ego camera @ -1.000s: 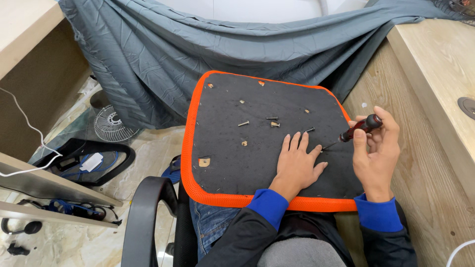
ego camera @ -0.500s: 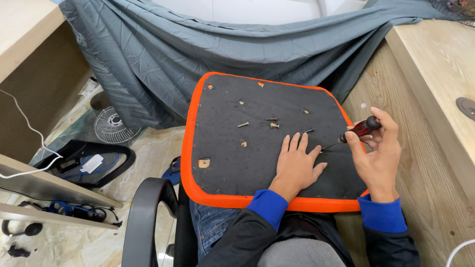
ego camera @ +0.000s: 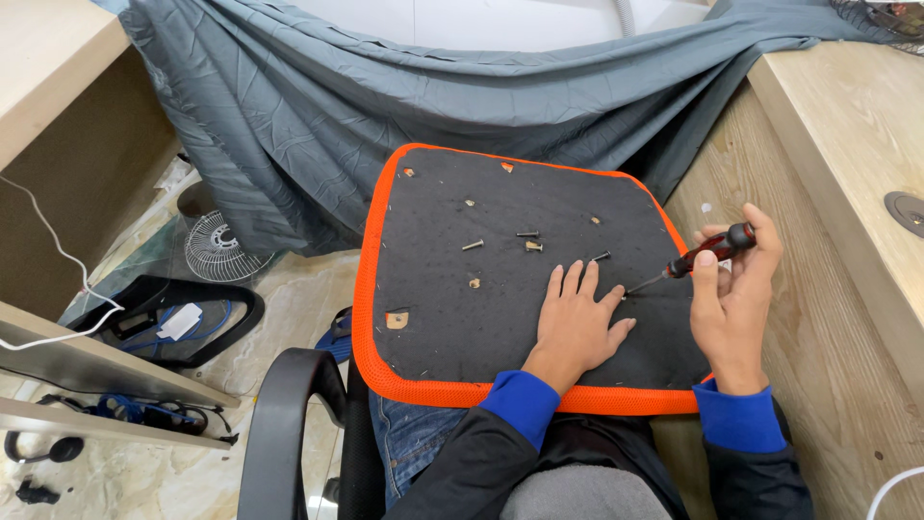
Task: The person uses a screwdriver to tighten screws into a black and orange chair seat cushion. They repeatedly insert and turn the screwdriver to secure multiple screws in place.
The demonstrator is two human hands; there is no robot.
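Right grip (ego camera: 731, 294) clamps the red-and-black screwdriver (ego camera: 709, 250); left hand (ego camera: 576, 318) lies flat on the black orange-edged seat panel (ego camera: 452, 318). Slanted tip could slip toward my fingers.

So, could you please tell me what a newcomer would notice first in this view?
The black seat pad with its bright orange rim lies across the person's lap, mid-frame. The left hand presses flat on it while the right hand holds a red-and-black screwdriver, tip on the pad. Loose screws lie further up the pad, and grey cloth hangs behind.
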